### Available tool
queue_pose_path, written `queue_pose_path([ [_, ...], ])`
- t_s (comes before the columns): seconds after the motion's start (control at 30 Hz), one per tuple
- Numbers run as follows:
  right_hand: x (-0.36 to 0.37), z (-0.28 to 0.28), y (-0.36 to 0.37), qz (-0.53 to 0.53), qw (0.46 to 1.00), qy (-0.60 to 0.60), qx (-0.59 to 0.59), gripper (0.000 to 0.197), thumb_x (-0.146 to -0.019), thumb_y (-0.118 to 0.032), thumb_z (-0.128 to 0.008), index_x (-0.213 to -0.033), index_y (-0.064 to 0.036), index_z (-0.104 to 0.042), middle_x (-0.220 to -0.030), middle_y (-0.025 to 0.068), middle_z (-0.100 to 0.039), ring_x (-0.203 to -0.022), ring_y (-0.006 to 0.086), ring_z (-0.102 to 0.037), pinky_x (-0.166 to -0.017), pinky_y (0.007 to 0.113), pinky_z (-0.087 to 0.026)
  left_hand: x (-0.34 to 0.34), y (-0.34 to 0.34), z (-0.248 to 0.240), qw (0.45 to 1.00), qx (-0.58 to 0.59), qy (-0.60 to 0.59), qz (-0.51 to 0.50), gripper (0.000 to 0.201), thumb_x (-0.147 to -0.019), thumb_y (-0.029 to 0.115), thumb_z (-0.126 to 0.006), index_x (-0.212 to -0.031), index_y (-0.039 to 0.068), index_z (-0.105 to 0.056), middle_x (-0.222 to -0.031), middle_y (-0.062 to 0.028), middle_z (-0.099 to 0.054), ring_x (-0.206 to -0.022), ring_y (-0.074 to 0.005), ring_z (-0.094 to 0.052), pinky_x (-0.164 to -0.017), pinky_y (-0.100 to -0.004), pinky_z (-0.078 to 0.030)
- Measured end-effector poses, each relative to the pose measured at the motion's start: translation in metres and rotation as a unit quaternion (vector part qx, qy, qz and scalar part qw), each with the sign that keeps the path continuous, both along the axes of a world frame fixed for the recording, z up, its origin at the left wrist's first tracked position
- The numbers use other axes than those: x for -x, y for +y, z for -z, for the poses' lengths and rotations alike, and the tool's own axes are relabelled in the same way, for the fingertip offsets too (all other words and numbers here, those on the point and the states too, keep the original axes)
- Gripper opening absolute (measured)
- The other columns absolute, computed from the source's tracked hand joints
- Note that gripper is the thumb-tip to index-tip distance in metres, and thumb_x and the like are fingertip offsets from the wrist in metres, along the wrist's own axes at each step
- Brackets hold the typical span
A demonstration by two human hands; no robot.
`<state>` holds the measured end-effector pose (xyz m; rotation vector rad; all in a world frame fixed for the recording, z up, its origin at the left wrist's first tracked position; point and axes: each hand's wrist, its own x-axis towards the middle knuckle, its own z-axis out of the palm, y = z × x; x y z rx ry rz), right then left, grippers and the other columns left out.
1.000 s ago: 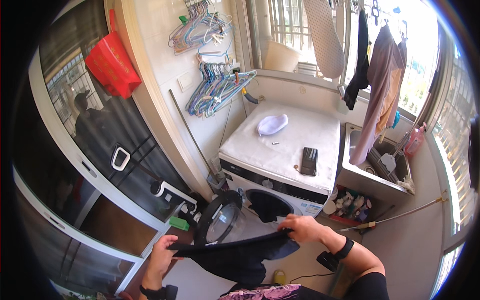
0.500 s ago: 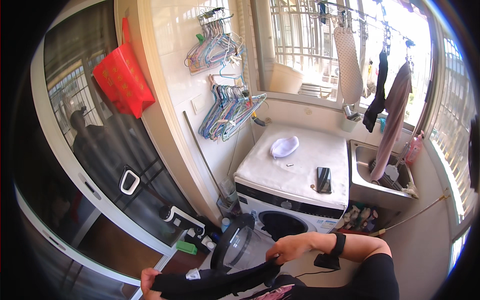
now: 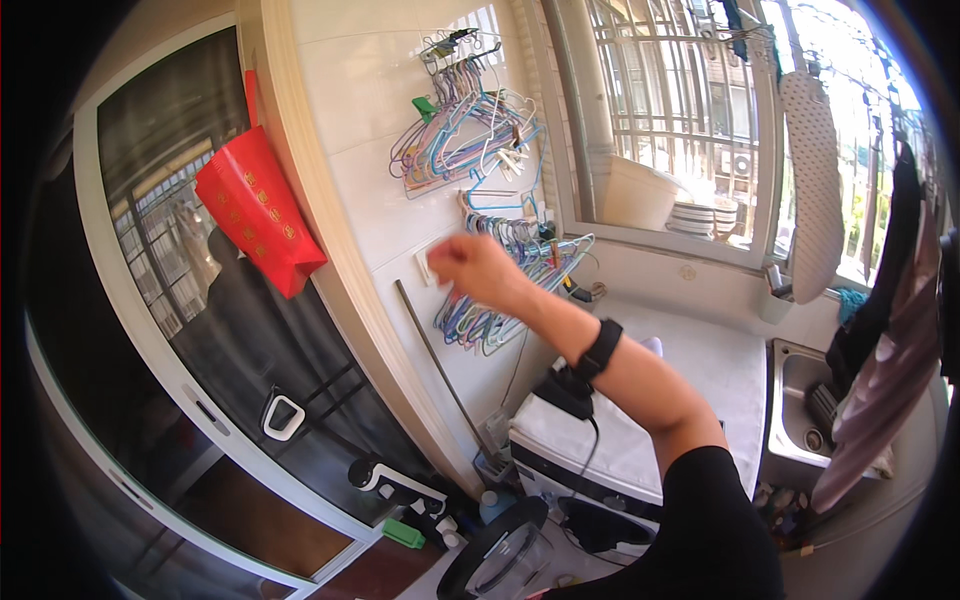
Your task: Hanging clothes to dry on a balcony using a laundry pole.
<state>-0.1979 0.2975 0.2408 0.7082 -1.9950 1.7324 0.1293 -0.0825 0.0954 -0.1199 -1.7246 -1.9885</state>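
Observation:
My right hand (image 3: 478, 272) is raised in front of the tiled wall, its arm reaching up from the lower right with a black band and a small black device at the wrist. Its fingers look curled but are blurred, so I cannot make out whether they hold anything. Right beside it hangs a dense bunch of coloured clothes hangers (image 3: 470, 325), partly covered by the hand and forearm. Higher up, a second bunch of hangers (image 3: 460, 140) hangs on the same wall. A white wall switch (image 3: 424, 268) shows just behind the fingertips. My left hand is out of view.
A front-loading washing machine (image 3: 585, 475) with a pale cover stands under my forearm, its round door (image 3: 492, 550) swung out. A steel sink (image 3: 790, 390) and hanging clothes (image 3: 880, 420) are at right. A red bag (image 3: 262, 215) hangs by the sliding door at left.
My right hand has let go of the black garment and risen from the washer door to the hangers. My left hand and the garment have gone out of view. The view has shifted.

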Motion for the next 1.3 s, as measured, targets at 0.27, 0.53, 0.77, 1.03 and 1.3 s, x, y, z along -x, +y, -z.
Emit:
queue_pose_path([
  [0.27, 0.137, -0.13, 0.009, 0.411, 0.896, 0.138, 0.099, 0.032, -0.075, -0.008, -0.053, -0.105, 0.0038, -0.052, -0.108, 0.0261, -0.052, -0.103, 0.0402, -0.051, -0.087, 0.043, -0.043, -0.02, 0.023, -0.008, 0.994, 0.032, -0.029, -0.103, 0.047, -0.068, 0.031, -0.07, -0.101, 0.007, -0.048, -0.091, -0.0049, -0.048, -0.084, -0.017, -0.052, -0.077, -0.0311, -0.046],
  [0.53, 0.171, -0.142, 0.019, 0.362, 0.92, -0.095, 0.117, 0.033, -0.077, -0.016, -0.057, -0.106, -0.0006, -0.056, -0.114, 0.0223, -0.054, -0.106, 0.0364, -0.054, -0.09, 0.042, -0.043, -0.018, 0.036, -0.014, 0.985, 0.058, -0.057, -0.149, 0.029, -0.076, 0.023, -0.057, -0.099, 0.006, -0.047, -0.089, -0.0036, -0.046, -0.084, -0.0153, -0.05, -0.076, -0.0298, -0.045],
  [0.77, 0.199, -0.136, 0.039, 0.4, 0.904, -0.053, 0.14, 0.021, -0.073, -0.015, -0.058, -0.071, 0.0036, -0.066, -0.075, 0.0188, -0.065, -0.079, 0.0295, -0.065, -0.072, 0.035, -0.049, 0.011, 0.035, -0.008, 0.989, 0.038, -0.06, -0.13, 0.033, -0.075, 0.023, -0.059, -0.1, 0.005, -0.049, -0.09, -0.0047, -0.05, -0.083, -0.0159, -0.052, -0.076, -0.0288, -0.046],
  [1.03, 0.22, -0.142, 0.047, 0.435, 0.895, -0.001, 0.099, 0.022, -0.076, -0.01, -0.052, -0.066, 0.0065, -0.063, -0.062, 0.0131, -0.064, -0.062, 0.024, -0.065, -0.06, 0.032, -0.051, 0.03, 0.028, 0.0, 0.991, 0.042, -0.032, -0.119, 0.039, -0.071, 0.026, -0.067, -0.098, 0.003, -0.051, -0.088, -0.0045, -0.052, -0.081, -0.0163, -0.053, -0.075, -0.028, -0.047],
  [1.3, 0.175, -0.166, 0.043, 0.23, 0.96, 0.008, 0.162, 0.023, -0.074, -0.013, -0.055, -0.078, 0.008, -0.061, -0.056, 0.017, -0.061, -0.046, 0.0247, -0.062, -0.04, 0.032, -0.048, 0.029, 0.027, 0.007, 0.995, 0.021, -0.024, -0.093, 0.037, -0.072, 0.025, -0.065, -0.101, 0.005, -0.051, -0.089, -0.004, -0.052, -0.083, -0.0164, -0.053, -0.076, -0.0278, -0.045],
])
